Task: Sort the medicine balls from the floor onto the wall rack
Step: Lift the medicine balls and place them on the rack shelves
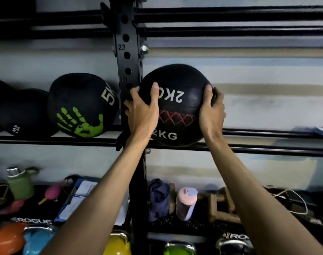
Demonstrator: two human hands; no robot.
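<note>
Both hands clasp the black 2 kg ball (177, 107), with the left hand (142, 111) and right hand (212, 109) on opposite sides and fingers curled around it.
Between the palms, the ball's underside is down at the rack rail (267, 150). The rack post (126, 52) stands just beside the left hand, and beyond it is a 5 kg ball (81, 105) with a green handprint.

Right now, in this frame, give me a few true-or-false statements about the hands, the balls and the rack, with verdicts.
1. The left hand and the right hand both grip the 2KG ball. True.
2. The 5KG ball with the green handprint sits left of the upright post. True.
3. The 2KG ball is also left of the upright post. False: it is right of it.
4. The green bottle stands at the same level as the 5KG ball. False: it stands a level lower.
</note>
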